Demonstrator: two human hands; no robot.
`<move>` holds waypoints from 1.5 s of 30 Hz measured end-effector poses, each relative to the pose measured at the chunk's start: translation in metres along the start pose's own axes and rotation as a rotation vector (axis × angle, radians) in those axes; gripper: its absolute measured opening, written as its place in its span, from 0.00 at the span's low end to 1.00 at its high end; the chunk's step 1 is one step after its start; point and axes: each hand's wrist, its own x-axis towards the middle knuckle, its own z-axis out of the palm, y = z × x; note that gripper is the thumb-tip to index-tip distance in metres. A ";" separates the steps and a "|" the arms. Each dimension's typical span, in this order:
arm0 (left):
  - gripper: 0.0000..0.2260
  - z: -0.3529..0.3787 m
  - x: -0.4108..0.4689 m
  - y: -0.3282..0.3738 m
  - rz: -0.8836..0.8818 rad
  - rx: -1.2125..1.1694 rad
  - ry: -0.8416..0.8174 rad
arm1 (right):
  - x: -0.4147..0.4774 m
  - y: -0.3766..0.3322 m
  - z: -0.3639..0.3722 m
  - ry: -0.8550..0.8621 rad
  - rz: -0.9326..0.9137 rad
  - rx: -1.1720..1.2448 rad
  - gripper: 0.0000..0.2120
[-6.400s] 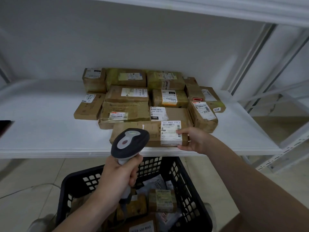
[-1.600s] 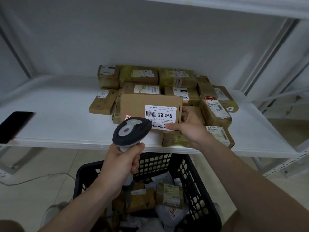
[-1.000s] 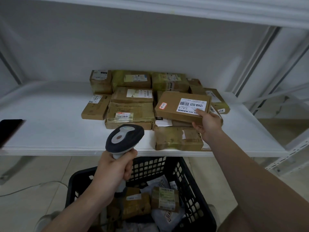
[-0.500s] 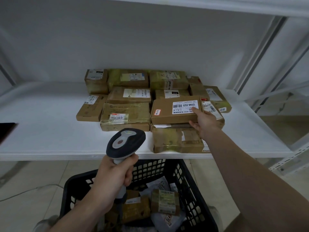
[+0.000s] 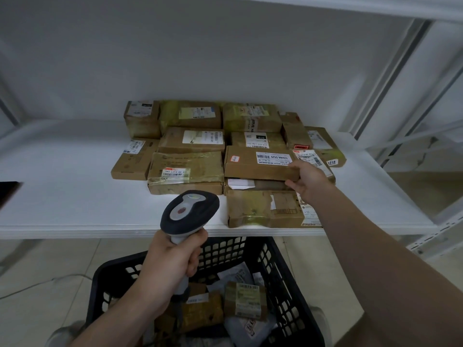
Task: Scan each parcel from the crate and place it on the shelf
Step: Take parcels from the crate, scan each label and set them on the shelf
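Right hand [image 5: 308,181] grips flat parcel [image 5: 258,164] atop stacked parcels on shelf [image 5: 62,196]; left hand [image 5: 170,266] clamped round scanner [image 5: 189,212].

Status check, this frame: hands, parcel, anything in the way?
Left hand grips scanner. Right hand holds box atop parcels on shelf. No obstruction seen; crate below.

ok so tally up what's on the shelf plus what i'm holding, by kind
cardboard parcels: 13, counting the one the right hand grips
barcode scanner, in the left hand: 1
dark flat object, far left: 1
total: 15
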 end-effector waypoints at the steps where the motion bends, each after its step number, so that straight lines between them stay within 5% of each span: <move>1: 0.10 0.000 -0.001 0.000 0.002 0.000 0.003 | -0.001 -0.001 -0.002 -0.001 0.003 -0.018 0.20; 10: 0.12 -0.006 -0.005 0.002 0.011 0.027 0.008 | -0.018 0.002 -0.006 0.045 -0.116 -0.297 0.03; 19: 0.12 -0.012 -0.007 0.003 0.000 0.037 0.024 | -0.047 0.012 0.009 0.090 -0.277 -0.500 0.14; 23: 0.13 -0.015 -0.006 0.004 -0.006 0.036 0.040 | -0.046 0.013 0.014 0.115 -0.325 -0.493 0.07; 26: 0.13 -0.016 -0.007 0.005 -0.003 0.037 0.041 | -0.047 0.016 0.017 0.114 -0.333 -0.522 0.16; 30: 0.11 -0.019 -0.009 0.008 0.005 0.028 0.048 | -0.050 0.025 0.025 0.146 -0.462 -0.711 0.14; 36: 0.13 -0.024 -0.007 0.014 0.015 0.019 0.094 | -0.062 0.059 0.063 -0.334 -0.937 -1.236 0.10; 40: 0.12 -0.027 -0.002 0.017 0.027 0.011 0.105 | -0.067 0.083 0.102 -0.558 -1.011 -1.522 0.23; 45: 0.11 -0.032 0.001 0.020 0.037 -0.012 0.119 | -0.069 0.094 0.133 -0.593 -0.930 -1.665 0.32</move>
